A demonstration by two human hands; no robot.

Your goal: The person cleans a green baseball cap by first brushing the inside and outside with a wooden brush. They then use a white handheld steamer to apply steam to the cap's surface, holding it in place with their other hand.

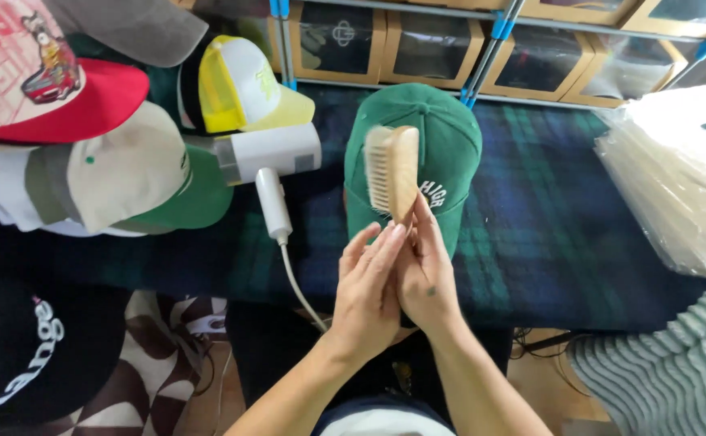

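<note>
A green cap (442,137) with white embroidery lies on a dark blue-green plaid cloth (546,218). Over the cap, a wooden brush (393,165) with pale bristles stands upright, bristles facing left. My right hand (427,270) grips the brush by its lower end. Against it lies my left hand (369,287), fingers straight and holding nothing, their tips near the brush's base.
A white hair dryer (268,153) with a cord lies left of the cap. Several caps (119,173) are piled at the left, and a black one (30,339) lies lower left. Clear plastic bags (676,178) are stacked at the right. Windowed cardboard boxes (429,44) line the back.
</note>
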